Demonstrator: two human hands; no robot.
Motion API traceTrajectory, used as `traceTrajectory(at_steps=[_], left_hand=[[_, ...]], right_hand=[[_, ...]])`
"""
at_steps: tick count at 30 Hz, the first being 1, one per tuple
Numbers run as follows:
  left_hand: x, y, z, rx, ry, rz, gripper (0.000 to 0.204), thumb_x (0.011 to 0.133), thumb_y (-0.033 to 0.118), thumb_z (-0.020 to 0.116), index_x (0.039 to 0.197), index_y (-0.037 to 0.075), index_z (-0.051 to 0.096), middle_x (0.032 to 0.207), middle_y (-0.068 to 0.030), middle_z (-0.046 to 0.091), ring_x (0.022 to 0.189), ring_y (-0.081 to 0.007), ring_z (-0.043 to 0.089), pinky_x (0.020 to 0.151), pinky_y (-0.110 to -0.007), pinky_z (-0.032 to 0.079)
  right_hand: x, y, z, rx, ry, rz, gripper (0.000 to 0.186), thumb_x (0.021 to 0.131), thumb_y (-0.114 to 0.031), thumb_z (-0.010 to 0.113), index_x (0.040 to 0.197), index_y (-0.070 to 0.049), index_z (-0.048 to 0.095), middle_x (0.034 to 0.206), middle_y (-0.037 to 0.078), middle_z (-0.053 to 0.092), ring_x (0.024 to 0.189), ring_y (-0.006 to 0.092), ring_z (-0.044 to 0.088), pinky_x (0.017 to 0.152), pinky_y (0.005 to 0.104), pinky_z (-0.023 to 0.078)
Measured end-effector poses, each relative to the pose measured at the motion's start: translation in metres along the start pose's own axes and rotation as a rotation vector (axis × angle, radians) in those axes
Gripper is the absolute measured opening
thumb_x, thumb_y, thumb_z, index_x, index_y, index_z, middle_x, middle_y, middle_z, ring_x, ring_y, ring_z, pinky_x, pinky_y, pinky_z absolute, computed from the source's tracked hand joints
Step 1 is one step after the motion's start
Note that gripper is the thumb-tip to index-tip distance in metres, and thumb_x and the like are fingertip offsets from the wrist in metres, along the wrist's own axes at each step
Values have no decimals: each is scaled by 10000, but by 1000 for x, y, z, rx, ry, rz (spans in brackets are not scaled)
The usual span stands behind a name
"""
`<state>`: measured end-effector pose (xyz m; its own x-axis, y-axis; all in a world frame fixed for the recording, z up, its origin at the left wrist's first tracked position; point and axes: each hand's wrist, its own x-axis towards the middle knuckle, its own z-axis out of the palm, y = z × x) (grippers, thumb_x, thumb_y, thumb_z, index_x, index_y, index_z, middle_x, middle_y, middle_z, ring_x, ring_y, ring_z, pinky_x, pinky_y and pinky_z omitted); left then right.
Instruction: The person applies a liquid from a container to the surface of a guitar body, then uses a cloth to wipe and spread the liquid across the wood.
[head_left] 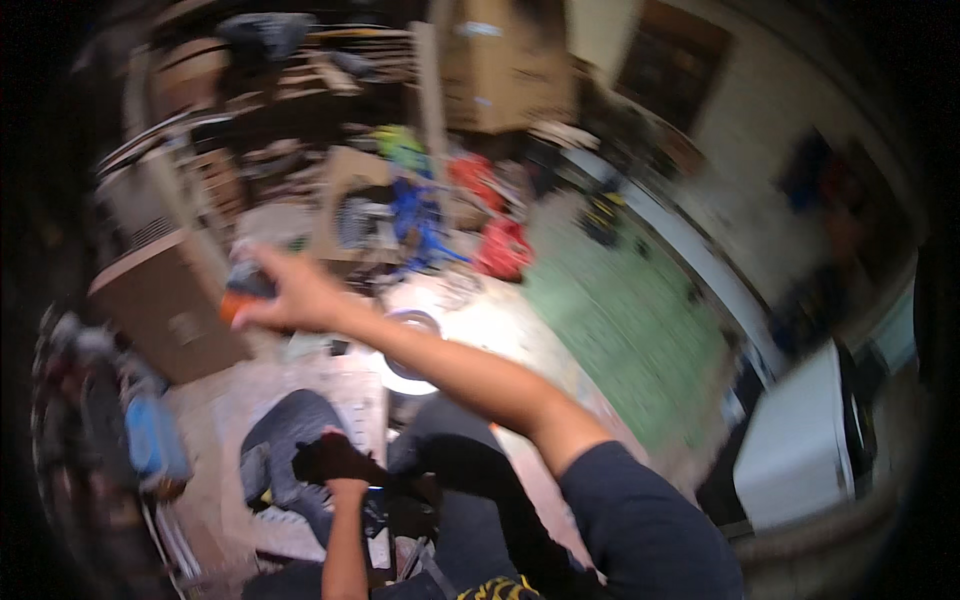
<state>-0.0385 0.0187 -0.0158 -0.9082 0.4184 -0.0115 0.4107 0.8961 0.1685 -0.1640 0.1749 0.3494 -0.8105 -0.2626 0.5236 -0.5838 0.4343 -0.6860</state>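
My right arm stretches across to the far left, lit brightly. The right hand (293, 292) is closed round a small orange and dark object (246, 284); blur hides its exact kind. Nearer to me, my left hand (336, 462) lies in deep shadow against a dark grey rounded piece (283, 432). Its fingers are lost in the dark, so their grip does not show. The grey piece lies over a pale, dark-marked surface in front of my dark-clad legs (470, 450).
A glaring round lamp (415, 350) shines beneath my right forearm. A brown cardboard box (170, 305) stands at the left, above a blue container (155, 440). Red bags (500, 245) and a cluttered shelf are farther off. A white box-shaped thing (795, 440) stands at the right.
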Motion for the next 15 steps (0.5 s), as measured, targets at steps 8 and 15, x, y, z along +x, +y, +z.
traceTrajectory(at_steps=[8, 15], left_hand=[[63, -35, 15, 113, 226, -9, 648, 920, 509, 546, 1370, 43, 579, 1355, -133, 601, 1355, -335, 465, 1209, -594, 214], [124, -74, 11, 200, 106, -201, 655, 924, 524, 563, 1382, 56, 568, 1476, -150, 509, 1471, -333, 336, 1203, -595, 243]], right_hand=[[-184, 120, 102, 119, 39, 506, 804, 717, -292, 876, 1381, -15, 518, 1143, 263, 686, 1051, 399, 678, 931, 432, 528], [-161, 119, 95, 124, 177, 572, 770, 703, -272, 870, 1349, -29, 528, 1169, 292, 659, 1113, 473, 624, 975, 480, 494]])
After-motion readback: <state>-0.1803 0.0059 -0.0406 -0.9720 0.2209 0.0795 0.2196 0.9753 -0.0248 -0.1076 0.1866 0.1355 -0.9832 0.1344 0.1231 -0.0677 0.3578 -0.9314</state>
